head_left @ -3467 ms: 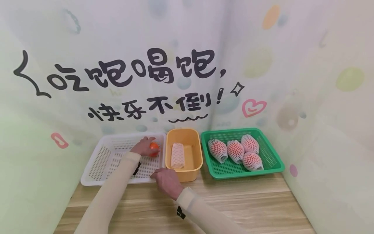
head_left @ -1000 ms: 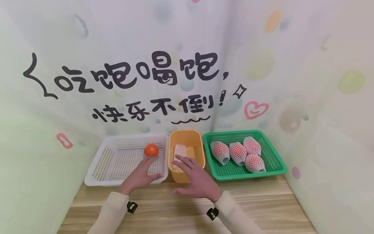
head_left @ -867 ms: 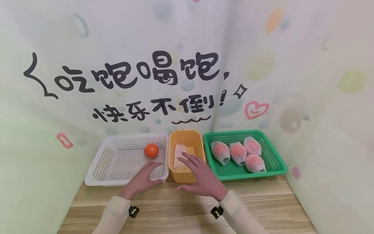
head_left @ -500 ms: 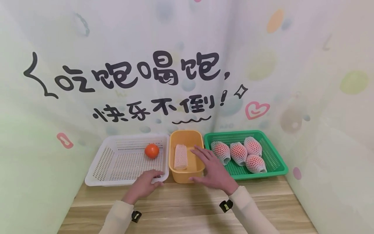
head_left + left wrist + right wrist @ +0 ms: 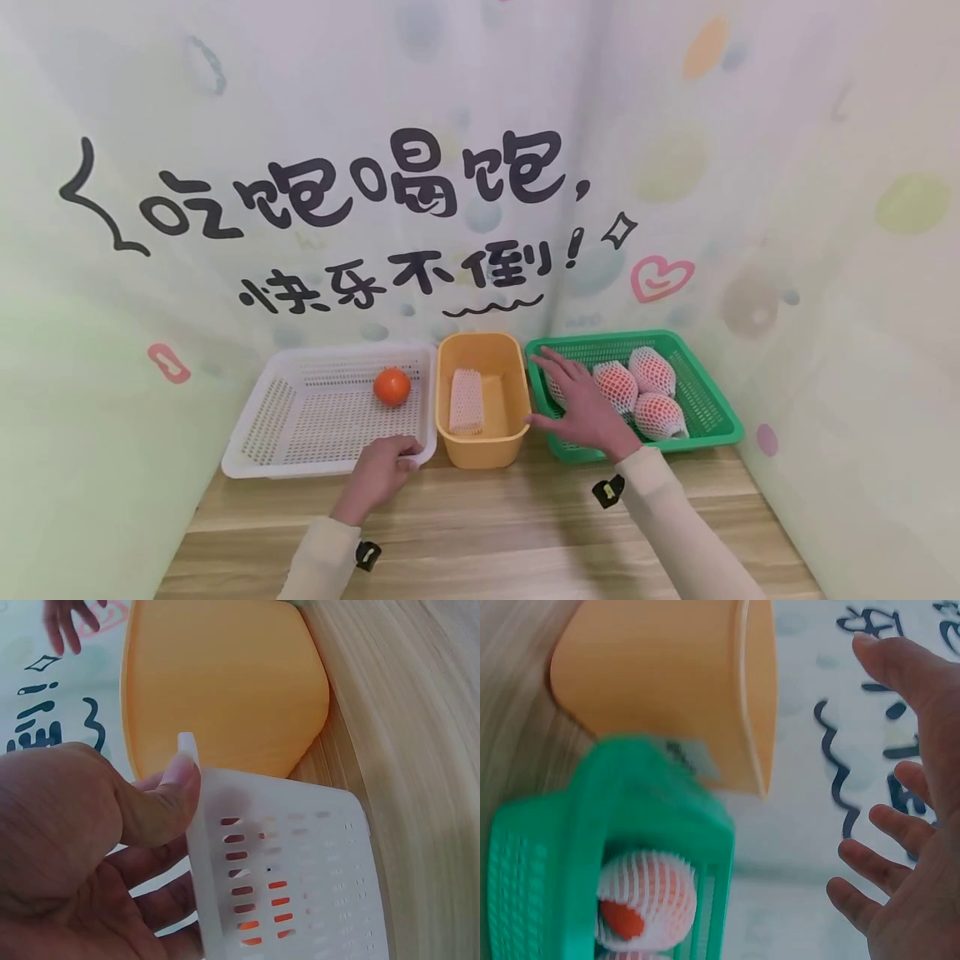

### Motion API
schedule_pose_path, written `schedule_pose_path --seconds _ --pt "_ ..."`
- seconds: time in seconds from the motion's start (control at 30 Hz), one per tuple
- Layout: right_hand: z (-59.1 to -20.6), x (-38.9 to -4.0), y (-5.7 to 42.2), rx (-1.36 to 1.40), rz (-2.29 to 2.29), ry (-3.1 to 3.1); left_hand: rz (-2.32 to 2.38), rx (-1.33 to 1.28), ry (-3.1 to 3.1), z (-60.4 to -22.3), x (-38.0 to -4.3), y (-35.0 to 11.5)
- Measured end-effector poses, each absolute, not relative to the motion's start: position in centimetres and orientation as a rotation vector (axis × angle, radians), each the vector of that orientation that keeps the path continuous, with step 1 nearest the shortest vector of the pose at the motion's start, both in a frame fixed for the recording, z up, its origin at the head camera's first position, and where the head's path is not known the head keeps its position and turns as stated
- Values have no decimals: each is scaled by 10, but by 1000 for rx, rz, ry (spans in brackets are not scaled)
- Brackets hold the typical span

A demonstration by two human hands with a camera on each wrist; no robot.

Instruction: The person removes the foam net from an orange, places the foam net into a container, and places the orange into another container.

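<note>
My left hand (image 5: 378,471) grips the near right corner of the white basket (image 5: 247,461); the left wrist view shows the thumb on one side of its rim and fingers on the other. Inside that basket lies a bare orange-red tomato (image 5: 392,387). My right hand (image 5: 588,407) hovers with spread fingers over the left part of the green basket (image 5: 716,433), holding nothing. Several red fruits in white foam nets, such as this netted fruit (image 5: 660,416), lie there; the leftmost netted fruit (image 5: 649,900) is partly hidden behind the hand in the head view.
Between the two baskets stands a yellow bin (image 5: 486,454) with a flattened foam net sleeve (image 5: 467,402) inside. All three containers stand on a wooden table (image 5: 480,533) against a printed wall (image 5: 480,83).
The left hand has left the tomato in the white basket and now grips that basket's near right corner. The right hand has moved right, past the yellow bin, to above the green basket.
</note>
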State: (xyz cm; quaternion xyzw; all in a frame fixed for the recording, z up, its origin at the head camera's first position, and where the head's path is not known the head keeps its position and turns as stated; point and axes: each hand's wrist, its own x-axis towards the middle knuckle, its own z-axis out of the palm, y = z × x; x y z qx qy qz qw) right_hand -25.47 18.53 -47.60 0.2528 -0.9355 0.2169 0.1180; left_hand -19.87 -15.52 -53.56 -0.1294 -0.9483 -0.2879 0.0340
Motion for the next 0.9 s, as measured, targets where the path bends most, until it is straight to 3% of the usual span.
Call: schedule_pose_path --seconds 0.33,0.9 --pt "-483 -291 219 634 643 -2865 -813 -373 -2885 -538 -197 -150" --pt "-506 -335 225 393 577 -3173 -855 -317 -2931 -532 -197 -151"
